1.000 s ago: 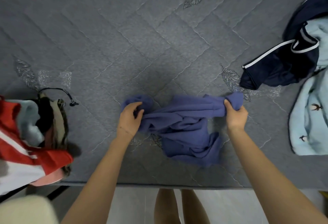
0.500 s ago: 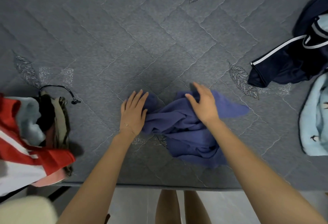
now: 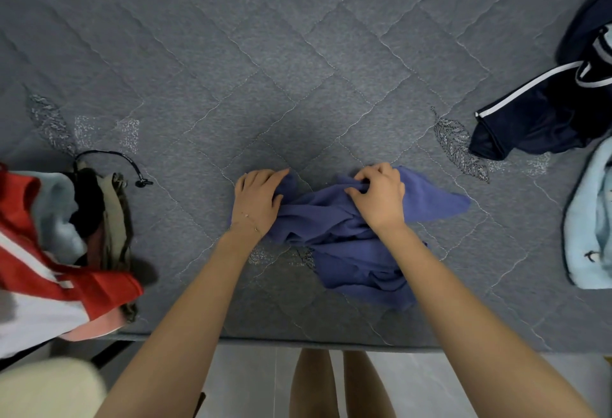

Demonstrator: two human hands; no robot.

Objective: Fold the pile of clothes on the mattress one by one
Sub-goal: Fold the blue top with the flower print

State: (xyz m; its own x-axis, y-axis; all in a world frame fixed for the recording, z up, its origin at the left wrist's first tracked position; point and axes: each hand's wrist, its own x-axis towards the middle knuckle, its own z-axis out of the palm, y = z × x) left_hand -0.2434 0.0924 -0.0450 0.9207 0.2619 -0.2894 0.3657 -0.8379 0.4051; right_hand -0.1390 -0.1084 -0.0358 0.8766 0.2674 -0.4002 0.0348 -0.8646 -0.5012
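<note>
Two grips on one blue garment (image 3: 344, 252), crumpled on the mattress (image 3: 231, 69), whose front edge is close on its near side. Left grip (image 3: 258, 199) grasping its left end; right grip (image 3: 377, 195) pinching a fold at its upper middle, nearer the loose right corner. Long axis left to right. Open mattress beyond the garment for spreading; navy garment (image 3: 546, 119) and pale blue garment (image 3: 589, 219) well right of it, mixed pile (image 3: 66, 235) well left.

Pale grey tiled floor (image 3: 255, 381) along the bottom of the view, blurred cream-coloured rounded object (image 3: 46, 388) filling the lower left corner, too soft to identify, dark slanted bars (image 3: 109, 351) just above and right of it, small yellow sliver (image 3: 608, 360) at the right edge.
</note>
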